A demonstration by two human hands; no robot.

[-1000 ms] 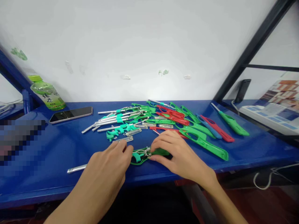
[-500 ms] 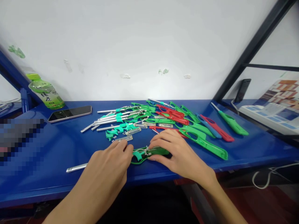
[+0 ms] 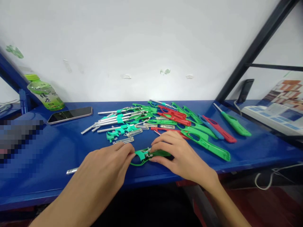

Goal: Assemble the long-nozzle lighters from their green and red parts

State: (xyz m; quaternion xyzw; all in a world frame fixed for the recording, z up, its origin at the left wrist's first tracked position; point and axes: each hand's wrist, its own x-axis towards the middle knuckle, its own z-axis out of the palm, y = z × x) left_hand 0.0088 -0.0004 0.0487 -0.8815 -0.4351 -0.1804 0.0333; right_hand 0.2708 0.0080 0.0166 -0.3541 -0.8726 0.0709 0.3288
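A green lighter casing half (image 3: 161, 153) lies near the table's front edge, with a teal trigger (image 3: 141, 155), thin wires and a small metal valve (image 3: 149, 154) inside it. My left hand (image 3: 109, 160) is closed in a pinch at the casing's left end, its fingertips beside the trigger. My right hand (image 3: 177, 154) curls over the handle end, thumb and fingers on either side of the casing. A silver lighter tube (image 3: 71, 171) sticks out to the left from under my left hand. What exactly lies between my left fingertips is hidden.
Beyond my hands is a pile of silver tubes (image 3: 110, 121), teal triggers (image 3: 113, 135), clear fuel tanks (image 3: 134, 132) and green casing halves (image 3: 205, 145). Red (image 3: 220, 129) and green (image 3: 235, 124) lighters lie right. A phone (image 3: 70, 115) and a bottle (image 3: 46, 94) stand left.
My left hand has shifted a little along the casing, its thumb and fingers now pinched closer at the trigger's left side. My right hand stays nearly still on the handle end.
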